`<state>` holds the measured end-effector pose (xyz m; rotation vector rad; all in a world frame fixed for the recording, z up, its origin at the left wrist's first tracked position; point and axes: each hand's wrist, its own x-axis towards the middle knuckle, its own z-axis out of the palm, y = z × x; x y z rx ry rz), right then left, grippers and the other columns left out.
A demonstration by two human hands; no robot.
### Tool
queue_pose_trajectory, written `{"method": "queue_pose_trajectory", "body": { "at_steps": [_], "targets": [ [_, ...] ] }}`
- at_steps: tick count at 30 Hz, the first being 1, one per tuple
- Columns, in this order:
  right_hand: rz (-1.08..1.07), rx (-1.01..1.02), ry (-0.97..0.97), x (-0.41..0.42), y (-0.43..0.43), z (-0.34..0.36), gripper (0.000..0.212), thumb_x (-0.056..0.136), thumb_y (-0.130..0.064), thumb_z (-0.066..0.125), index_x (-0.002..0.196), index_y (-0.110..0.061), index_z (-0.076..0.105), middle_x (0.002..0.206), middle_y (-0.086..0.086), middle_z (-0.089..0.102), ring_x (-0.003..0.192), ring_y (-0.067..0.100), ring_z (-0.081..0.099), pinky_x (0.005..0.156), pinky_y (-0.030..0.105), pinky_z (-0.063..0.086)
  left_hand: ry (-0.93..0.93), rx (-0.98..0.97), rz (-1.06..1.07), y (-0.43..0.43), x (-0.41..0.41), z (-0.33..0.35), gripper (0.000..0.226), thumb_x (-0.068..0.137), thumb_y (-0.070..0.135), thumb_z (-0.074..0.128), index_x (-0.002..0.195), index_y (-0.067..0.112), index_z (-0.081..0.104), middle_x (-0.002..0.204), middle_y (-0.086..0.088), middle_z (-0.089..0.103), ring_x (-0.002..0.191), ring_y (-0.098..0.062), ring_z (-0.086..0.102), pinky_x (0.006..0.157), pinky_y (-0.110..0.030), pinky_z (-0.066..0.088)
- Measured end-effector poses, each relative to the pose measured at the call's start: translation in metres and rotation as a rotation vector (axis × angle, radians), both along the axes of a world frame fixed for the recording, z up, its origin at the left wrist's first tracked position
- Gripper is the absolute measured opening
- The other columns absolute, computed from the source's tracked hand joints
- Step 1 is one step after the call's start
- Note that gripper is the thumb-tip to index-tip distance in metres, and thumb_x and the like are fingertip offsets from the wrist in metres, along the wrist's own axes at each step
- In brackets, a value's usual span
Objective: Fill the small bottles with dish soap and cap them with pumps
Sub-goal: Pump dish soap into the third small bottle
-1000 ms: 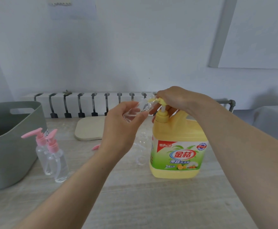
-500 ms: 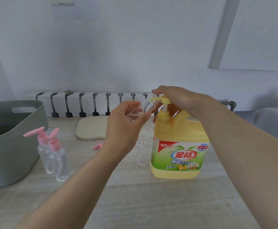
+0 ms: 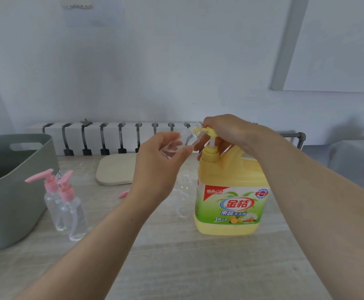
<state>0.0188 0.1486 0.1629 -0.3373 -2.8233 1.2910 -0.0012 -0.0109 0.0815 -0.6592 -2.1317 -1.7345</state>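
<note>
A large yellow dish soap jug (image 3: pixel 231 191) stands right of centre on the table. My right hand (image 3: pixel 226 131) rests on its yellow pump head (image 3: pixel 210 132), which stands raised on its white stem. My left hand (image 3: pixel 157 165) holds a small clear bottle (image 3: pixel 183 141) tilted, its mouth over the pump's nozzle. Two clear small bottles with pink pumps (image 3: pixel 66 200) stand at the left. Another clear bottle without a cap (image 3: pixel 183 198) stands just left of the jug. A loose pink pump (image 3: pixel 123 194) peeks out behind my left wrist.
A grey-green plastic basket (image 3: pixel 8 191) fills the left edge of the table. A beige board (image 3: pixel 116 169) lies at the back centre before a white slotted rack (image 3: pixel 116 137). A white cloth-covered surface (image 3: pixel 354 163) sits to the right.
The jug's pump head has risen, showing more white stem under my right hand. The tilted small bottle stays at the nozzle. The view has shifted slightly.
</note>
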Motion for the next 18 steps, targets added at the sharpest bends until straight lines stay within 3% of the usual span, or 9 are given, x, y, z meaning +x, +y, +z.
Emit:
{"method": "queue_pose_trajectory", "body": {
  "at_steps": [3, 7, 10, 14, 18],
  "targets": [
    [-0.002, 0.01, -0.006, -0.001, -0.002, 0.0, 0.046, 0.094, -0.025, 0.033, 0.115, 0.002, 0.063, 0.07, -0.003, 0.075, 0.078, 0.021, 0.065, 0.068, 0.024, 0.051, -0.006, 0.011, -0.008, 0.0, 0.0, 0.0, 0.04, 0.084, 0.032, 0.074, 0.12, 0.019, 0.065, 0.098, 0.014, 0.068, 0.087, 0.009, 0.061, 0.067, 0.002, 0.042],
    [-0.012, 0.023, -0.017, -0.002, -0.001, -0.001, 0.043, 0.093, -0.022, 0.033, 0.109, 0.003, 0.064, 0.067, -0.004, 0.074, 0.069, 0.017, 0.063, 0.057, 0.018, 0.05, -0.01, 0.013, -0.009, 0.0, -0.001, -0.003, 0.04, 0.084, 0.033, 0.074, 0.12, 0.02, 0.064, 0.098, 0.015, 0.068, 0.088, 0.012, 0.059, 0.067, 0.002, 0.041],
    [-0.015, 0.033, -0.035, -0.003, -0.002, -0.002, 0.047, 0.092, -0.019, 0.032, 0.109, 0.009, 0.065, 0.07, 0.0, 0.075, 0.08, 0.023, 0.064, 0.069, 0.025, 0.051, -0.008, 0.006, -0.008, -0.001, -0.001, -0.004, 0.038, 0.083, 0.033, 0.074, 0.119, 0.021, 0.064, 0.097, 0.016, 0.068, 0.087, 0.012, 0.059, 0.067, 0.002, 0.041],
    [-0.066, 0.087, -0.002, -0.009, -0.002, -0.004, 0.044, 0.091, -0.015, 0.034, 0.108, 0.011, 0.065, 0.096, 0.014, 0.074, 0.105, 0.032, 0.062, 0.098, 0.04, 0.047, -0.009, -0.01, 0.0, -0.002, -0.002, -0.005, 0.036, 0.084, 0.033, 0.074, 0.118, 0.024, 0.064, 0.096, 0.016, 0.068, 0.087, 0.011, 0.06, 0.067, 0.001, 0.042],
    [-0.076, 0.119, -0.019, -0.01, -0.001, -0.005, 0.042, 0.087, -0.014, 0.036, 0.104, 0.009, 0.067, 0.104, 0.014, 0.071, 0.108, 0.033, 0.06, 0.102, 0.044, 0.044, -0.017, -0.014, -0.003, -0.002, -0.002, -0.007, 0.037, 0.084, 0.035, 0.074, 0.118, 0.026, 0.064, 0.098, 0.017, 0.067, 0.088, 0.013, 0.059, 0.065, 0.003, 0.04]
  ]
}}
